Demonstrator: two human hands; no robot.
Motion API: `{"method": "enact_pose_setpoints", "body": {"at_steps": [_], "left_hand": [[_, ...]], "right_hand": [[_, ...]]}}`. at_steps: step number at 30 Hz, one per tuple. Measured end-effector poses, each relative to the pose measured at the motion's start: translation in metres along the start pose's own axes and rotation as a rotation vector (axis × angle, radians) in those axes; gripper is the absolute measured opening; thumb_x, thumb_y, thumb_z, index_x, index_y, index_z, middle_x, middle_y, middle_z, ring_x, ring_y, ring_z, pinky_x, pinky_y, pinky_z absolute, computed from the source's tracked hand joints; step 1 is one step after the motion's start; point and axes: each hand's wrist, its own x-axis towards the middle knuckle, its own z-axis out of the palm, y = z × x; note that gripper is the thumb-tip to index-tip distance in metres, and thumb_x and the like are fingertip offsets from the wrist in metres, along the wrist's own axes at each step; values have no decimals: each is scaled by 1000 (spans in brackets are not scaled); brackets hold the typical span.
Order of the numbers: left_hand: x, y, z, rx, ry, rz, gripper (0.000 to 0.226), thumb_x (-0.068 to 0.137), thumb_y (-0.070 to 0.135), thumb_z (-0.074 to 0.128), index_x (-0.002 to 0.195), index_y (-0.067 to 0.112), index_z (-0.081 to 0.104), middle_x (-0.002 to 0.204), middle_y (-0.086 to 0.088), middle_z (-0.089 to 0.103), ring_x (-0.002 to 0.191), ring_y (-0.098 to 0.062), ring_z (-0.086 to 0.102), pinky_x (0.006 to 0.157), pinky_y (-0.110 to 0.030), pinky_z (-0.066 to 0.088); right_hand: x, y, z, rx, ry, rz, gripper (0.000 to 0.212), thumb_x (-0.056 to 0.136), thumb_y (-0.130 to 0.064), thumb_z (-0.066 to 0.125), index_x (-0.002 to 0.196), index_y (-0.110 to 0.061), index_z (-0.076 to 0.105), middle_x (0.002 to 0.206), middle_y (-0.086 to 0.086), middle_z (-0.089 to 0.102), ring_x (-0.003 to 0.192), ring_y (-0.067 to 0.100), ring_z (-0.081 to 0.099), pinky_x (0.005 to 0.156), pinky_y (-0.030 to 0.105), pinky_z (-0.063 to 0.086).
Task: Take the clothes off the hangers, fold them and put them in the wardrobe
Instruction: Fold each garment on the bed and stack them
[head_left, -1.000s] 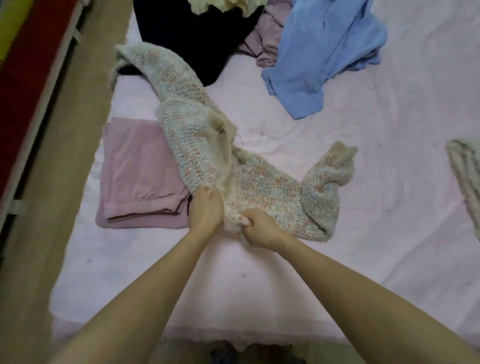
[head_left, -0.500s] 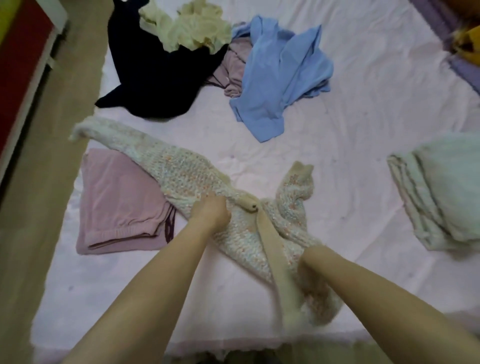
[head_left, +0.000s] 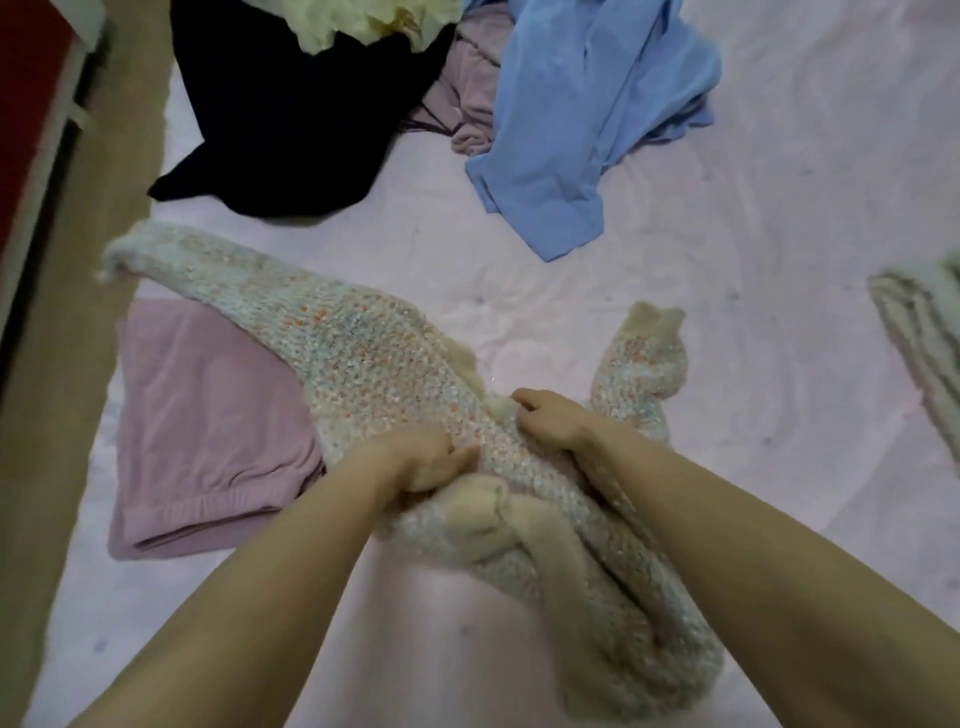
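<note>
Both hands — left (head_left: 415, 460), right (head_left: 550, 418) — gripping knit sweater (head_left: 363, 358)

Open sheet: bare pink bed sheet (head_left: 727, 415) right of the hands.
Blocked left: folded pink garment (head_left: 208, 415).
Blocked ahead: black garment (head_left: 291, 130), blue shirt (head_left: 587, 119).

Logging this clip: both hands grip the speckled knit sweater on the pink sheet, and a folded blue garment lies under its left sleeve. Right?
Not quite. The head view shows the folded garment under the sweater sleeve is mauve-pink; the blue garment lies crumpled farther back. Left hand and right hand do grip it.
</note>
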Motion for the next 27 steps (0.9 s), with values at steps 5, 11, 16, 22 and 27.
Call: {"method": "enact_pose_setpoints", "body": {"at_steps": [5,11,16,22,27], "left_hand": [[8,-11,-24,-14,597,-30,37,103,37,33,83,15,55,90,-10,64,75,-26,54,60,-34,36],[63,15,-42,281,338,-9,74,95,22,42,155,15,0,159,-12,16,148,-31,4,118,-49,1],[44,37,-26,489,218,-55,38,89,13,48,127,11,48,113,-8,58,119,-29,52,116,-60,3],[-23,55,-98,492,264,-13,29,86,27,61,113,16,62,116,-6,58,106,-26,59,83,-32,40],[-100,68,-180,560,414,-22,26,91,25,52,114,19,63,119,-5,64,109,-27,60,85,-31,44]], "right_hand": [[-26,-4,-16,-13,32,-48,30,92,-43,58,73,-20,52,74,-4,51,69,16,47,58,29,33],[-86,11,-14,-220,394,-135,26,95,-40,52,78,-22,45,75,3,59,70,24,54,56,34,28],[-146,29,-20,-174,600,-77,33,99,-49,34,94,-19,48,81,7,63,75,32,59,57,34,26],[-201,27,-69,-120,646,-21,28,96,-45,49,89,-19,42,73,9,59,72,34,58,56,39,36],[-255,0,-119,-171,523,-11,8,89,-25,57,96,-21,53,89,3,65,82,25,58,59,33,36]]}}
